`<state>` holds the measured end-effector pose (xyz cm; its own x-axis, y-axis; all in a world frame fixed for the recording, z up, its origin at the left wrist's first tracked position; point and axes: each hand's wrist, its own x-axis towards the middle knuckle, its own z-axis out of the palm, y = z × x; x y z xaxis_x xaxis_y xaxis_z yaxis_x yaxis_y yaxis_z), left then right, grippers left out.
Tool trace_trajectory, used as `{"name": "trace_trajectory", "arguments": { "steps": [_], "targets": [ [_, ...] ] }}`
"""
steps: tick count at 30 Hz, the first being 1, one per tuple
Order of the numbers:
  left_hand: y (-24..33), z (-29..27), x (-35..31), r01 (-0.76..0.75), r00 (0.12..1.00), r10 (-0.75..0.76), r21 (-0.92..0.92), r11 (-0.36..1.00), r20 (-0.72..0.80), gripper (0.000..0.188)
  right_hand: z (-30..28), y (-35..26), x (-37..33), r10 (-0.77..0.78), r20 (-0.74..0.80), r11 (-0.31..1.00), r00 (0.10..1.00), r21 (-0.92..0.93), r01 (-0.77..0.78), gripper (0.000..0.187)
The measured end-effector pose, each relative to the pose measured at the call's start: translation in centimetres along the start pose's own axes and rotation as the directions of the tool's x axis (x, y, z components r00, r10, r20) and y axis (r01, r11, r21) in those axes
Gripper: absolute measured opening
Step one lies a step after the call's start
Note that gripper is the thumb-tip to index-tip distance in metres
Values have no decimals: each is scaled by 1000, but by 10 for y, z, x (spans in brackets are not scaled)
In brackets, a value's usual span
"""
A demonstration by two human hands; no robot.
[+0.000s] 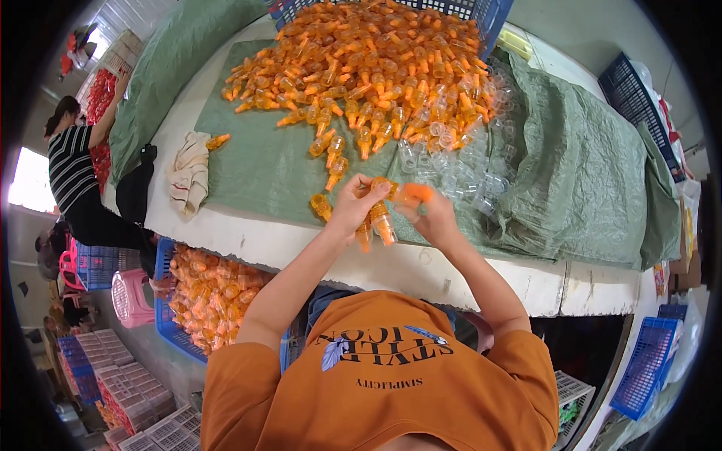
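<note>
My left hand (353,204) is closed around a small amber plastic bottle (382,186) at the table's near edge. Close beside it, my right hand (438,222) pinches a bright orange piece (416,193), smeared by motion. Just below my left fingers is another orange bottle with a clear cap (383,225); I cannot tell whether it is held or lying there. A big heap of such orange bottles (376,64) spreads over the green sheet (248,165). Loose clear plastic caps (466,177) lie to the right of the heap.
A blue crate (492,22) stands behind the heap. The white table (301,254) carries a crumpled cloth (189,171) at left and folded green sheeting (579,180) at right. Below left, another blue crate (169,323) holds capped orange bottles. A person (79,165) works at the far left near a pink stool (131,297).
</note>
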<state>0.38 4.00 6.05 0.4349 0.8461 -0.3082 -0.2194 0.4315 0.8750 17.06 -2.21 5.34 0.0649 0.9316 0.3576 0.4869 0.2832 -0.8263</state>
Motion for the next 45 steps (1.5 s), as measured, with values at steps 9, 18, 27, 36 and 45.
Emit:
{"name": "trace_trajectory", "arguments": {
  "steps": [9, 18, 27, 36, 45],
  "targets": [
    [24, -66, -39, -197, 976, 219, 451, 870, 2, 25, 29, -15, -4, 428, 626, 354, 652, 548, -758, 49],
    [66, -255, -207, 699, 636, 483, 714, -31, -601, 35, -42, 38, 9, 183, 126, 824, 975, -560, -82, 38],
    [-5, -117, -14, -446, 810, 389, 892, -75, 438, 32, -7, 42, 31, 240, 226, 626, 944, -779, 27, 41],
    [-27, -72, 6, -423, 836, 546, 697, 579, 54, 15, -34, 25, 2, 310, 180, 943, 934, 65, -326, 34],
    [-39, -28, -6, 165, 975, -139, 143, 976, -172, 56, 25, -4, 6, -289, 317, 930, 903, -132, 344, 26]
  ]
}}
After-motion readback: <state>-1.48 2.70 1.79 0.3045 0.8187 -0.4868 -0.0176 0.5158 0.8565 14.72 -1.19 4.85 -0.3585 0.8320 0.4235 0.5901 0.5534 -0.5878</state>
